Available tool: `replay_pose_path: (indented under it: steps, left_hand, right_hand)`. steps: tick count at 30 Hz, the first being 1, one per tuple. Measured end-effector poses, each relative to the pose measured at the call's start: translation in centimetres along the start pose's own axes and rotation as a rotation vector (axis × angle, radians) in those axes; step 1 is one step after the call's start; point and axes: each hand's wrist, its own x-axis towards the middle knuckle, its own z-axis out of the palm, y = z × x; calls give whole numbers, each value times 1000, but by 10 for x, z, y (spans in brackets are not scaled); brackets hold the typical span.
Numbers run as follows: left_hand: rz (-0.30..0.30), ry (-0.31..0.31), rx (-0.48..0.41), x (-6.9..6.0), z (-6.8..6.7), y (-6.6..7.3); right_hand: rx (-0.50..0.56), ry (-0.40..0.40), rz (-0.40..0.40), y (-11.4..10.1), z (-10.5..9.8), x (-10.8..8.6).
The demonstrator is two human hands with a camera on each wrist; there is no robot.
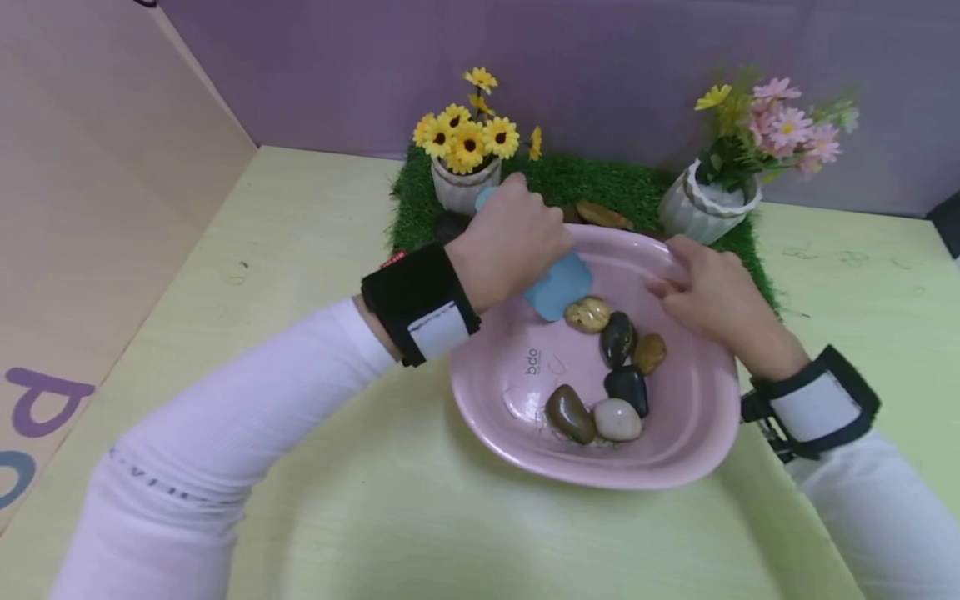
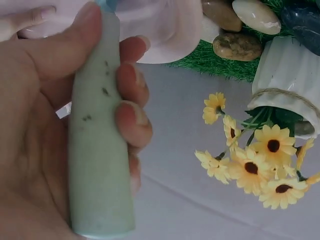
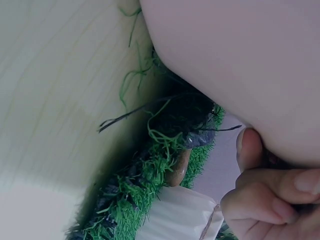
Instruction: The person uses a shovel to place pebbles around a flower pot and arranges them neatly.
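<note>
My left hand (image 1: 513, 242) grips a small blue shovel by its thick pale-green handle (image 2: 100, 160), fingers wrapped round it. The flat blue blade (image 1: 561, 287) reaches into a pink plastic basin (image 1: 540, 467), close to a yellowish stone (image 1: 587, 315). Several more smooth stones lie on the basin's floor, among them a brown stone (image 1: 570, 414), a white stone (image 1: 617, 419) and a black stone (image 1: 627, 388). With its thumb inside the rim, my right hand (image 1: 716, 292) holds the basin's far right edge. The right wrist view shows its fingers (image 3: 255, 200) curled at the basin's outer wall.
Behind the basin lies a mat of artificial grass (image 1: 412, 200) with stones on it. A white pot of yellow flowers (image 1: 467, 185) stands at the left, and a tilted white pot of pink flowers (image 1: 705, 204) at the right. A purple wall (image 1: 600, 75) backs the table.
</note>
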Motion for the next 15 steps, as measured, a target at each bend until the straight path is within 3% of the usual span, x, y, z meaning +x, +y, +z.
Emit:
replay_pose_path:
  steps: [9,15]
  left_hand:
    - [-11,-49,18,0,5,6]
    - [6,-131,40,-3,1,8]
  right_hand:
    - [-13,6,-4,1,-1,-1]
    - [-18,7,-15,2,0,-1]
